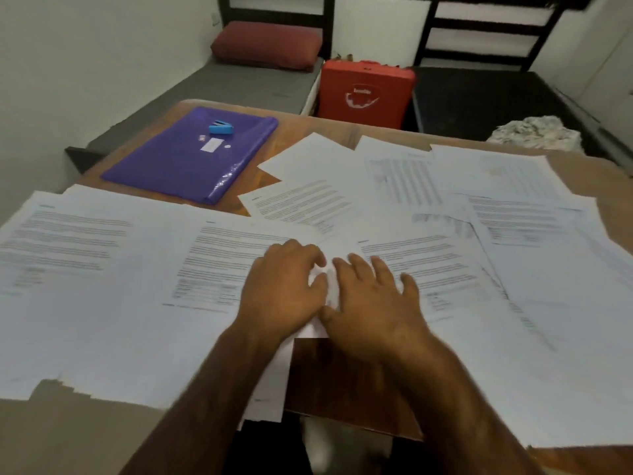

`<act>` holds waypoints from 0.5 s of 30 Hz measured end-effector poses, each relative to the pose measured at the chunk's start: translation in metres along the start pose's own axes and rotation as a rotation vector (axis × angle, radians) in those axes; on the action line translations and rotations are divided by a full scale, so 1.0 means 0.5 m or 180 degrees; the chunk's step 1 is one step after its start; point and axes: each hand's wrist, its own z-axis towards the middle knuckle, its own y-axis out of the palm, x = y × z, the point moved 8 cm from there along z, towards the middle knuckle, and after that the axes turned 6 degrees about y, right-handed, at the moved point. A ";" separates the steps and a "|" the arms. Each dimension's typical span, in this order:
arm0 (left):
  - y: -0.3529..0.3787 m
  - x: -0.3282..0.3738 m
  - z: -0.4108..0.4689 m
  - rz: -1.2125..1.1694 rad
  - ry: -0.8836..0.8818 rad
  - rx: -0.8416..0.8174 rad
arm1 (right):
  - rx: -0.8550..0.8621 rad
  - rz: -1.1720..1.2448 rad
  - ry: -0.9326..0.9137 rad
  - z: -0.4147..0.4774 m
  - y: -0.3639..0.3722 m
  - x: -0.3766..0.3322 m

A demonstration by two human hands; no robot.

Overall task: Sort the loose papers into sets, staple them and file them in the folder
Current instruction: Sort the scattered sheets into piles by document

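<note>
Several loose printed papers (102,269) lie spread and overlapping across the wooden table (342,382). My left hand (284,289) and my right hand (373,303) rest side by side on the sheets at the table's middle front. Their fingers lie on a small white sheet (337,248) between them; the left fingers look slightly curled, the right ones spread flat. A purple folder (185,162) lies at the back left of the table. On it sits a blue stapler (222,127), apart from both hands.
A red bag (364,92) stands behind the table's far edge. Behind the table stand beds, with a red pillow (265,46) at the left and a crumpled cloth (536,132) at the back right. Some papers overhang the table's near edge.
</note>
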 end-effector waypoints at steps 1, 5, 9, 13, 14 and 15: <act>0.022 0.032 0.011 -0.0033 0.0120 -0.0040 | -0.0037 -0.0064 0.0226 0.006 -0.002 0.046; 0.114 0.118 0.055 0.0506 0.0245 -0.0253 | -0.0254 -0.0145 0.0991 0.014 0.019 0.205; 0.168 0.121 0.065 0.1103 -0.0018 -0.0499 | -0.0462 -0.0022 0.1014 0.015 0.057 0.239; 0.173 0.137 0.053 0.0872 0.0042 -0.0326 | -0.0455 -0.0077 0.1020 0.024 0.071 0.234; 0.169 0.145 0.049 0.0788 0.0065 -0.0247 | -0.0448 -0.0105 0.1030 0.026 0.073 0.234; 0.166 0.154 0.045 0.0689 0.0094 -0.0179 | -0.0450 -0.0127 0.1039 0.027 0.074 0.234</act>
